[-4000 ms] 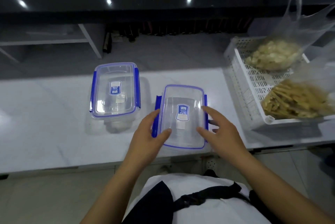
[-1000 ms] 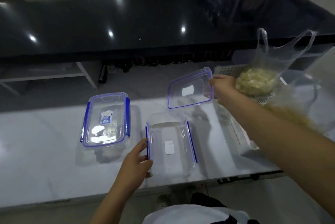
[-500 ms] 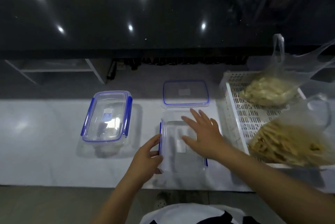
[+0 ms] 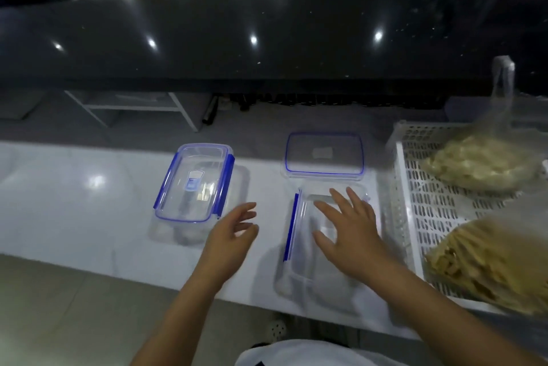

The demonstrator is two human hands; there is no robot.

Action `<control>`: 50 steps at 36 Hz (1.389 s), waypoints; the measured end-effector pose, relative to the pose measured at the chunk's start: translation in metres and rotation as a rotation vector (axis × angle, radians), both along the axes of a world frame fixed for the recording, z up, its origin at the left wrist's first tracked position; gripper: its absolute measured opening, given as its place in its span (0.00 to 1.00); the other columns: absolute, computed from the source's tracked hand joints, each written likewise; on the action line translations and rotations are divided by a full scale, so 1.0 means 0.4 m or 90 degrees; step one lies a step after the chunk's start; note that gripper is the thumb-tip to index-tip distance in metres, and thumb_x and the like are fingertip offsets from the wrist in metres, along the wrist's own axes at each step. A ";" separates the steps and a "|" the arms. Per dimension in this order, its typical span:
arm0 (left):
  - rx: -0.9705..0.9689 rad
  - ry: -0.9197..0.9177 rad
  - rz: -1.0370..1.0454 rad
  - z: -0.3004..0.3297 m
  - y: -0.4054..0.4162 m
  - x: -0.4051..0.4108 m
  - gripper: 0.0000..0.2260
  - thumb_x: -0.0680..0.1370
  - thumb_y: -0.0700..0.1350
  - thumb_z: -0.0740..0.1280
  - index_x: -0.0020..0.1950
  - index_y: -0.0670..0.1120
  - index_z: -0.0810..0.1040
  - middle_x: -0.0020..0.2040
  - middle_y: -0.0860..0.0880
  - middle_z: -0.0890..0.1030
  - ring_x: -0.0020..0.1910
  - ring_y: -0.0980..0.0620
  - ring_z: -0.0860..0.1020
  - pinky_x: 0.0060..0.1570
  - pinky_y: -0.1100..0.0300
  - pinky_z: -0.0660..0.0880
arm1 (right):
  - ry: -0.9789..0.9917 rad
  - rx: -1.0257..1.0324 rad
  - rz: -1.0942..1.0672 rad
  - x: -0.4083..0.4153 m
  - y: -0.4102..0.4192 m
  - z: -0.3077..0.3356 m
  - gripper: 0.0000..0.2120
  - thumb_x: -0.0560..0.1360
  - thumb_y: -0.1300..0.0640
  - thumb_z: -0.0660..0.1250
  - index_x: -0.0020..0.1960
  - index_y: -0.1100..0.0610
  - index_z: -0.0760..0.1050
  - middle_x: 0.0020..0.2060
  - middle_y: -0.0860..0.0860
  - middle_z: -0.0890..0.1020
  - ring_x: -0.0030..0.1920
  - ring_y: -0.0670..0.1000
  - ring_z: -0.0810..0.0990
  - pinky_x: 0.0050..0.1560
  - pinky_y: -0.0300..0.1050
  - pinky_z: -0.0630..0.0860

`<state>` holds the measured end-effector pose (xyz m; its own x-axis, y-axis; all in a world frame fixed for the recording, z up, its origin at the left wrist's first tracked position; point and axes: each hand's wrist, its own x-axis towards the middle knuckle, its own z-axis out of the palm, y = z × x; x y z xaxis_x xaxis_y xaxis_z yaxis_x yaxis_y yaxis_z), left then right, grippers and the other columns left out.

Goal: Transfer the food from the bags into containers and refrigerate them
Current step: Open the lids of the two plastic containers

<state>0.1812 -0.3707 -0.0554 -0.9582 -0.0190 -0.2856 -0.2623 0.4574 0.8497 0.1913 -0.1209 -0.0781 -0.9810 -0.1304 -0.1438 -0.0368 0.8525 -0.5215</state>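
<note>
An uncovered clear container [image 4: 302, 262] with blue clips stands on the white counter near its front edge. Its lid [image 4: 324, 155] lies flat just behind it. My right hand [image 4: 351, 232] hovers over the uncovered container, fingers spread, holding nothing. My left hand [image 4: 231, 235] is open between the two containers, apart from both. A second container [image 4: 194, 183], lid clipped on, stands to the left. In the white basket [image 4: 406, 196] at the right lie two clear bags: pale food pieces [image 4: 477, 164] at the back, yellow sticks [image 4: 492, 262] in front.
A raised black glossy counter [image 4: 267, 39] runs along the back, with a grey shelf below it holding a white rack [image 4: 133, 104]. The white counter [image 4: 74, 202] stretches to the left. Its front edge is close to my body.
My left hand has let go of the uncovered container's left side and drawn away to the left. My right hand stays spread over that container. The view has shifted slightly.
</note>
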 end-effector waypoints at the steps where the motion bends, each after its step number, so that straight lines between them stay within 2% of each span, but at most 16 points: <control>1: -0.017 0.018 0.042 0.010 -0.030 -0.007 0.17 0.81 0.43 0.68 0.68 0.56 0.75 0.61 0.57 0.80 0.58 0.60 0.79 0.59 0.54 0.79 | 0.004 -0.040 0.002 -0.012 -0.014 0.007 0.27 0.79 0.40 0.60 0.77 0.40 0.60 0.80 0.47 0.55 0.80 0.51 0.43 0.78 0.54 0.42; 4: -0.084 0.048 0.157 0.032 -0.119 -0.033 0.18 0.80 0.44 0.69 0.71 0.52 0.75 0.63 0.52 0.78 0.59 0.53 0.77 0.55 0.55 0.76 | 0.000 -0.133 0.025 -0.047 -0.073 0.022 0.27 0.79 0.42 0.62 0.76 0.41 0.62 0.80 0.46 0.57 0.80 0.51 0.48 0.77 0.52 0.45; 7: -0.146 0.045 0.234 0.037 -0.195 -0.051 0.22 0.79 0.45 0.70 0.73 0.52 0.72 0.64 0.51 0.75 0.59 0.51 0.75 0.56 0.55 0.74 | -0.038 -0.156 0.081 -0.069 -0.145 0.020 0.29 0.79 0.39 0.61 0.78 0.39 0.58 0.80 0.45 0.54 0.80 0.51 0.46 0.78 0.53 0.45; 8: -0.144 0.036 0.251 0.036 -0.214 -0.056 0.21 0.79 0.45 0.70 0.72 0.53 0.72 0.62 0.52 0.76 0.57 0.52 0.76 0.56 0.56 0.75 | -0.048 -0.147 0.104 -0.073 -0.168 0.017 0.30 0.79 0.38 0.60 0.78 0.39 0.56 0.81 0.45 0.52 0.80 0.52 0.46 0.77 0.53 0.44; 10: -0.124 0.030 0.267 0.030 -0.245 -0.068 0.17 0.78 0.45 0.70 0.66 0.56 0.73 0.55 0.59 0.78 0.48 0.64 0.78 0.46 0.67 0.75 | -0.069 -0.132 0.146 -0.078 -0.211 0.010 0.32 0.78 0.37 0.60 0.79 0.39 0.54 0.81 0.46 0.50 0.80 0.53 0.44 0.77 0.54 0.43; 12: -0.109 0.022 0.282 0.023 -0.270 -0.088 0.17 0.78 0.45 0.70 0.63 0.59 0.72 0.51 0.62 0.77 0.45 0.65 0.77 0.39 0.71 0.69 | -0.081 -0.114 0.177 -0.087 -0.244 0.004 0.33 0.78 0.37 0.60 0.79 0.38 0.52 0.81 0.47 0.49 0.80 0.53 0.43 0.77 0.55 0.43; 16: -0.059 -0.044 0.296 0.006 -0.328 -0.151 0.24 0.79 0.48 0.70 0.75 0.52 0.70 0.65 0.52 0.73 0.62 0.50 0.75 0.54 0.57 0.70 | -0.096 -0.096 0.193 -0.123 -0.296 -0.002 0.34 0.77 0.37 0.60 0.79 0.39 0.50 0.81 0.49 0.49 0.80 0.55 0.44 0.77 0.56 0.45; 19: -0.012 -0.088 0.282 -0.006 -0.369 -0.208 0.25 0.80 0.48 0.69 0.76 0.50 0.69 0.70 0.45 0.74 0.66 0.44 0.75 0.61 0.54 0.72 | -0.102 -0.110 0.170 -0.158 -0.341 0.000 0.34 0.78 0.38 0.61 0.79 0.40 0.51 0.81 0.49 0.51 0.80 0.55 0.48 0.77 0.56 0.50; 22: 0.040 -0.117 0.260 -0.021 -0.410 -0.259 0.23 0.80 0.45 0.69 0.74 0.48 0.72 0.67 0.44 0.78 0.63 0.44 0.78 0.66 0.48 0.74 | -0.107 -0.164 0.123 -0.185 -0.390 -0.004 0.33 0.78 0.40 0.63 0.79 0.41 0.54 0.80 0.48 0.56 0.79 0.53 0.55 0.75 0.52 0.59; 24: 0.088 -0.134 0.226 -0.030 -0.438 -0.284 0.19 0.80 0.43 0.69 0.71 0.48 0.76 0.60 0.45 0.82 0.54 0.45 0.82 0.54 0.52 0.80 | -0.108 -0.230 0.067 -0.200 -0.427 -0.009 0.30 0.78 0.44 0.66 0.77 0.42 0.60 0.76 0.46 0.65 0.74 0.49 0.65 0.67 0.42 0.65; 26: 0.143 -0.151 0.184 -0.033 -0.466 -0.297 0.17 0.78 0.42 0.71 0.67 0.51 0.79 0.52 0.47 0.85 0.47 0.48 0.84 0.40 0.58 0.80 | -0.140 -0.357 -0.047 -0.216 -0.467 -0.009 0.25 0.77 0.49 0.69 0.73 0.43 0.68 0.68 0.45 0.75 0.62 0.45 0.77 0.56 0.38 0.73; 28: 0.186 -0.160 0.145 -0.041 -0.498 -0.307 0.16 0.78 0.43 0.72 0.64 0.53 0.81 0.49 0.49 0.86 0.43 0.51 0.83 0.38 0.59 0.80 | -0.191 -0.503 -0.193 -0.231 -0.504 -0.005 0.21 0.77 0.54 0.70 0.68 0.44 0.74 0.61 0.48 0.80 0.50 0.47 0.84 0.45 0.39 0.80; 31: 0.251 -0.176 0.089 -0.058 -0.544 -0.317 0.14 0.78 0.42 0.72 0.62 0.54 0.82 0.50 0.46 0.87 0.44 0.50 0.84 0.41 0.57 0.81 | -0.217 -0.614 -0.341 -0.245 -0.539 -0.004 0.20 0.77 0.60 0.71 0.66 0.46 0.76 0.53 0.54 0.84 0.46 0.55 0.86 0.39 0.47 0.83; 35: 0.295 -0.199 0.027 -0.077 -0.610 -0.334 0.15 0.77 0.42 0.72 0.63 0.54 0.82 0.51 0.45 0.87 0.44 0.49 0.86 0.40 0.58 0.81 | -0.210 -0.633 -0.437 -0.240 -0.585 0.001 0.21 0.76 0.62 0.72 0.65 0.46 0.77 0.41 0.53 0.86 0.37 0.55 0.86 0.33 0.47 0.82; 45: 0.267 -0.181 -0.075 -0.087 -0.727 -0.334 0.16 0.80 0.39 0.69 0.64 0.55 0.80 0.48 0.47 0.87 0.45 0.47 0.86 0.38 0.58 0.82 | -0.214 -0.612 -0.529 -0.167 -0.712 -0.009 0.19 0.77 0.65 0.68 0.63 0.47 0.79 0.43 0.56 0.86 0.37 0.53 0.86 0.34 0.47 0.82; 50: 0.269 -0.183 -0.086 -0.090 -0.760 -0.308 0.16 0.81 0.37 0.66 0.63 0.55 0.80 0.46 0.46 0.87 0.43 0.48 0.86 0.38 0.57 0.82 | -0.229 -0.632 -0.557 -0.135 -0.741 -0.003 0.18 0.77 0.65 0.69 0.63 0.49 0.79 0.46 0.57 0.86 0.42 0.56 0.86 0.37 0.49 0.82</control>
<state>0.0578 -0.6749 -0.0915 -0.8260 0.2732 -0.4930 -0.4741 0.1363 0.8698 0.1373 -0.4173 -0.0795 -0.7250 0.3095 -0.6153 0.5804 -0.2065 -0.7877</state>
